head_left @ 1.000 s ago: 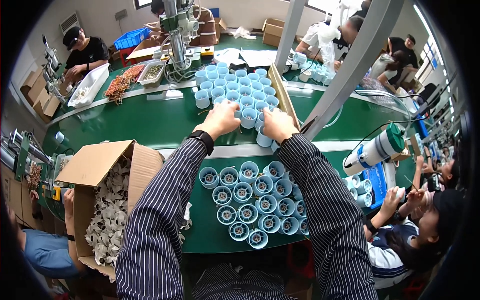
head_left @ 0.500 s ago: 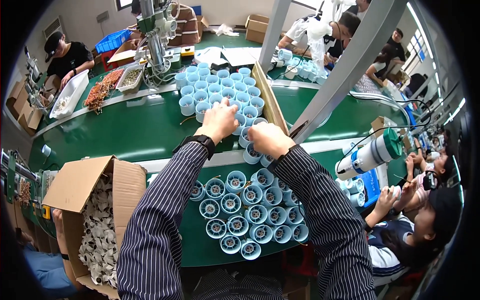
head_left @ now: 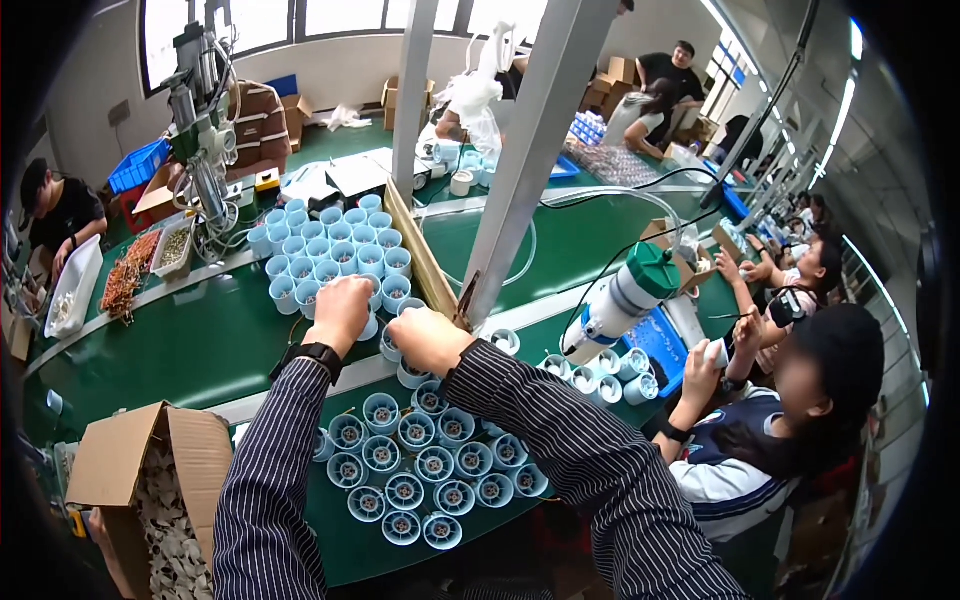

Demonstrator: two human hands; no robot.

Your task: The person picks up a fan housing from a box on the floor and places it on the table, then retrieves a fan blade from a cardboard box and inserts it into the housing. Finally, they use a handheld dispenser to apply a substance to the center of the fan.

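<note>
Light blue plastic cups with ribbed insides and small metal parts stand close together in two groups on the green table. My left hand (head_left: 341, 312) is at the near edge of the far group of cups (head_left: 325, 245), its fingers curled down among them. Just right of it and a little nearer, my right hand (head_left: 430, 341) is closed, back upward, beside a few cups that link the two groups. What either hand holds is hidden by the knuckles. Below my wrists stands the near group of cups (head_left: 434, 465), open ends up.
A wooden rail (head_left: 415, 250) and grey metal post (head_left: 540, 160) border the far cups on the right. A cardboard box (head_left: 120, 460) of whitish pieces stands at left. A white canister with green lid (head_left: 620, 300) and a seated co-worker (head_left: 770, 430) are at right.
My view has swung to the right, so the scene sits further left. My left hand has drawn back from over the far cups toward my right hand, its fingers now more curled.
</note>
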